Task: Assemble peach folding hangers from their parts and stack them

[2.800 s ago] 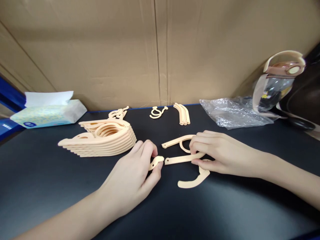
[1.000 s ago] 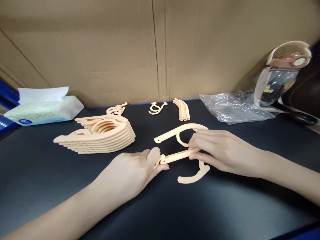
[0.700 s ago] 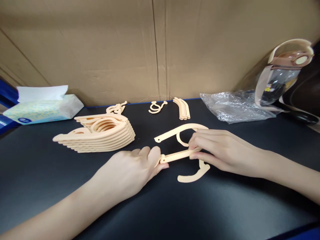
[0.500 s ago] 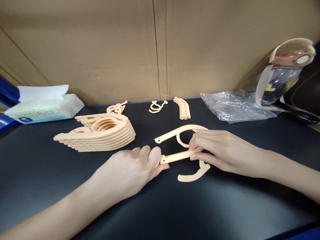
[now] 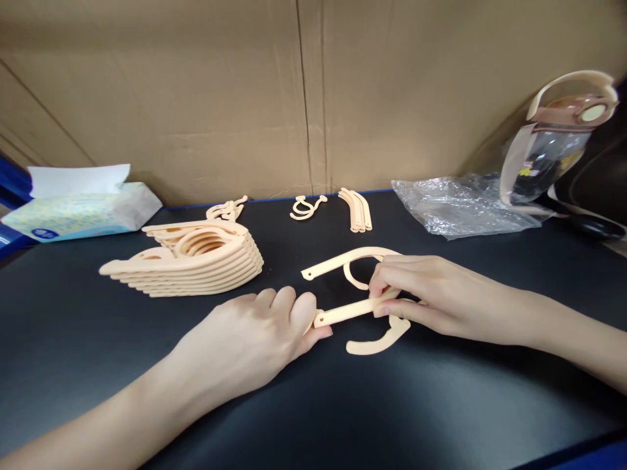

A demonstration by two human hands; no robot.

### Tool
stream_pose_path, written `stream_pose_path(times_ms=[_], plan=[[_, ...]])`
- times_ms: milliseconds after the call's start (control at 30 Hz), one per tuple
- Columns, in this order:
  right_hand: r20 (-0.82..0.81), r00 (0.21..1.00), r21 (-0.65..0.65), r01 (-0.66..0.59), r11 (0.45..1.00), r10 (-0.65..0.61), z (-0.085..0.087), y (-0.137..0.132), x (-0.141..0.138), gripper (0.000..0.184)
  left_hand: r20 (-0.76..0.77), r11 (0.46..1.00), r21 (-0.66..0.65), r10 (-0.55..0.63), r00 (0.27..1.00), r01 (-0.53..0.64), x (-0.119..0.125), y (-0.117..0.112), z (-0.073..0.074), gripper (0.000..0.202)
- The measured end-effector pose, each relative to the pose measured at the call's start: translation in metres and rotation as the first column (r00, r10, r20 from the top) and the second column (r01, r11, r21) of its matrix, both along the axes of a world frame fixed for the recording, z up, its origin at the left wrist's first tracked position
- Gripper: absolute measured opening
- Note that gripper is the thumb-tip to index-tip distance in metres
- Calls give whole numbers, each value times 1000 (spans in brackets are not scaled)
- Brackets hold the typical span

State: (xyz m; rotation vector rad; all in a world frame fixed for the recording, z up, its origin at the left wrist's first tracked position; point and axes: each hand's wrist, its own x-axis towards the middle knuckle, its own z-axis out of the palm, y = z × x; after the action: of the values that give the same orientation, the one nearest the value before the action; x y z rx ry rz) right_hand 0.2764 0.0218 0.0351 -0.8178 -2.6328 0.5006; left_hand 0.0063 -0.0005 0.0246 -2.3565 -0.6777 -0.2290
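A cream plastic strip (image 5: 345, 312), slim, smooth and matt with a round hole near its left end, is held at the centre of the frame, slightly tilted up to the right. Its right end is pinched between the thumb and closed fingers of the right hand (image 5: 435, 294). Beside its left end, a small cream piece (image 5: 317, 315), mostly hidden, is gripped between the thumb and curled forefinger of the left hand (image 5: 255, 339). Just above, a second strip (image 5: 337, 260), also pierced, is partly covered by the right hand; a curved hook piece (image 5: 377, 345) is seen below. All are set over a smooth black tabletop (image 5: 343, 418), faintly lit at lower right. Stacked cream hangers (image 5: 215, 274) are placed at centre left, with a bundle of curved strips (image 5: 358, 210) laid near the rear edge. The background is filled by brown cardboard (image 5: 220, 98), flanked by a tissue pack (image 5: 83, 212) at left and a crumpled clear bag (image 5: 465, 209) and bottle (image 5: 553, 156) at right.
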Motion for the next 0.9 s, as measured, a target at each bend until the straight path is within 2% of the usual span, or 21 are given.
stream_pose_path(times_ms=[300, 600, 900], plan=[[8, 1000, 40, 1, 999, -2, 2, -1, 1, 15, 67, 999, -21, -47, 997, 48, -4, 3, -5, 34], [18, 1000, 55, -15, 998, 14, -1, 0, 0, 16, 142, 995, -65, -67, 988, 77, -5, 7, -10, 32], [21, 1000, 61, -21, 998, 20, -1, 1, 0, 14, 148, 994, -68, -71, 986, 82, -3, 5, -5, 32]])
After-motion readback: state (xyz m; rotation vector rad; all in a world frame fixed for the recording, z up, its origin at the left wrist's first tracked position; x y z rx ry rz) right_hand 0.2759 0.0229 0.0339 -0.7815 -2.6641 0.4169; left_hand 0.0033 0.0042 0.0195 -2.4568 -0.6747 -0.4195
